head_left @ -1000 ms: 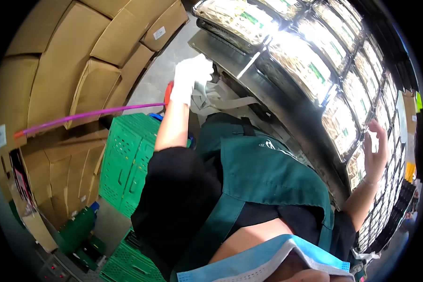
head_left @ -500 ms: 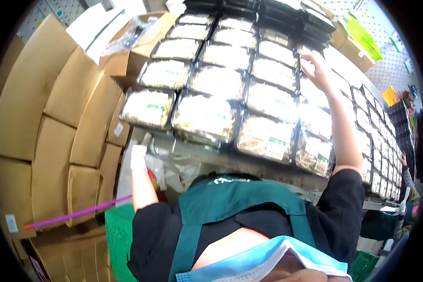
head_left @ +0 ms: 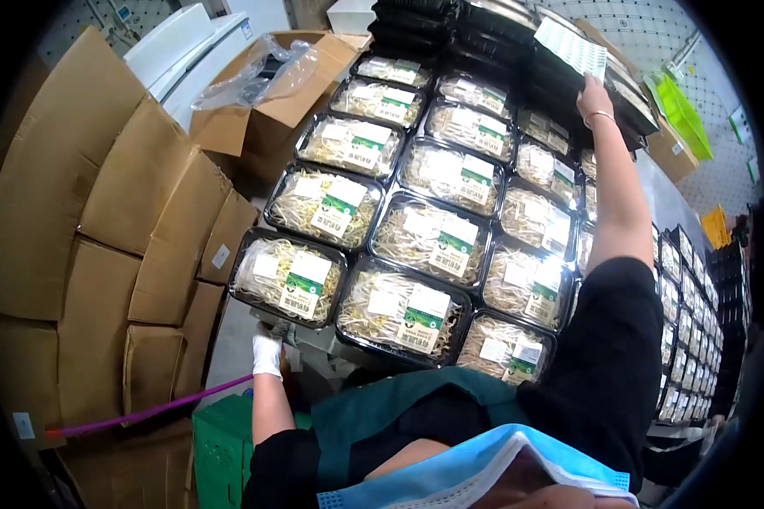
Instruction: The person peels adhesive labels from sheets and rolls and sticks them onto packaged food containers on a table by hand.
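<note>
At the far right of the stacked trays, my right hand (head_left: 596,97) is closed on the lower edge of a white sheet of labels (head_left: 571,48), which lies over a stack of black trays (head_left: 511,58). My left hand (head_left: 267,349), with white covering around it, is low beside the table's near left corner. Its fingers are too hidden to read. Just above it sits a black tray of bean sprouts (head_left: 288,277) with a green-and-white label. Rows of similar packed trays (head_left: 431,237) cover the table between my arms.
Folded cardboard boxes (head_left: 102,229) stand along the left. An open carton (head_left: 267,97) with clear plastic is at the back left. A green crate (head_left: 223,450) sits below my left arm, near a purple strip (head_left: 157,410). More packed trays (head_left: 691,305) stretch down the right side.
My right hand has moved up and farther back and now grips the label sheet. My left hand appears lower. The view has shifted, and the tray labels show more clearly.
</note>
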A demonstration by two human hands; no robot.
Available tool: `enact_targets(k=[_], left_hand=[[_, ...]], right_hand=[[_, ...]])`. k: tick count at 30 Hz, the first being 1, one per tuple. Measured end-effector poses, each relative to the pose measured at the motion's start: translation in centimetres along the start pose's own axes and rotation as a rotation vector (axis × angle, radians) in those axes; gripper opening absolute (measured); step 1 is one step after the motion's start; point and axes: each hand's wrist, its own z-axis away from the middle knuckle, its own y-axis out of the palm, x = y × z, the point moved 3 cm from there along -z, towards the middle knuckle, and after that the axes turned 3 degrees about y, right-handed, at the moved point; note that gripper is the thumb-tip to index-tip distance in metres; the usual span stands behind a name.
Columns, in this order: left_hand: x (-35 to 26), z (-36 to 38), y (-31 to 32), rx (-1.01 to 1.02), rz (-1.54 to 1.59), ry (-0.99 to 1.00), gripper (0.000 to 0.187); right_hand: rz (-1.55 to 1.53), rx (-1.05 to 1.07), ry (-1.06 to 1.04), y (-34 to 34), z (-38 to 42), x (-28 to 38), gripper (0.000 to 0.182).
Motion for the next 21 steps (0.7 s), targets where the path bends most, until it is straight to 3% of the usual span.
enact_targets(k=[2, 3, 4, 6, 7, 8, 9, 10, 11, 12, 16, 17, 19, 21], left_hand=[[3.4, -1.8, -1.7, -0.011, -0.283, 0.048, 0.034], [2.9, -1.1, -3.3, -0.258, -0.214, 0.015, 0.039], [2.9, -1.3, -5.9, -0.369, -0.351, 0.093, 0.044], [-2.8, 0.9, -7.8, -0.544, -0.170, 0.213, 0.039], [-4.0, 1.6, -8.6, -0.689, -0.077, 0.180, 0.039], [-5.1, 2.4, -9.1, -0.688, -0.039, 0.135, 0.040], [-5.8, 2.6, -8.6, -0.700, 0.039, 0.199, 0.039], [-6.5, 2.6, -8.4, -0.714, 0.120, 0.269, 0.038], [-6.9, 2.7, -7.7, -0.657, 0.148, 0.321, 0.038], [-7.5, 3.2, -6.8, -0.600, 0.132, 0.336, 0.037], [-7.1, 6.1, -7.4, -0.547, 0.052, 0.357, 0.035], [-6.7, 7.2, -8.3, -0.562, 0.008, 0.340, 0.033], [-4.7, 9.0, -10.9, -0.610, 0.028, 0.262, 0.031], [-2.3, 10.7, -13.1, -0.677, -0.042, 0.155, 0.029]], right_hand=[[-0.150, -0.342, -0.268, -1.6, 2.4, 0.6, 0.041], [-0.200, -0.361, -0.338, -2.9, 4.3, 0.7, 0.038], [-0.250, -0.380, -0.400, -4.5, 6.6, 0.8, 0.036], [-0.370, -0.376, -0.376, -6.3, 10.3, -0.1, 0.031], [-0.510, -0.360, -0.196, -5.5, 10.8, -1.5, 0.036], [-0.648, -0.346, -0.010, -4.2, 11.4, -2.2, 0.042], [-0.671, -0.153, 0.219, -0.9, 10.6, -3.9, 0.059], [-1.212, 0.400, 0.545, 2.1, 11.5, -3.4, 0.069], [-1.461, 0.447, 0.769, 4.7, 12.7, -2.0, 0.076], [-1.633, 0.414, 0.862, 5.5, 13.8, 0.4, 0.082], [-1.686, 0.174, 0.922, 9.2, 10.5, 4.4, 0.079], [-1.543, 0.208, 0.966, 13.0, 8.4, 3.3, 0.076], [-1.304, -0.039, 1.200, 15.8, 7.6, 1.9, 0.077], [-1.263, -0.149, 1.312, 10.5, 10.1, 1.2, 0.075]])
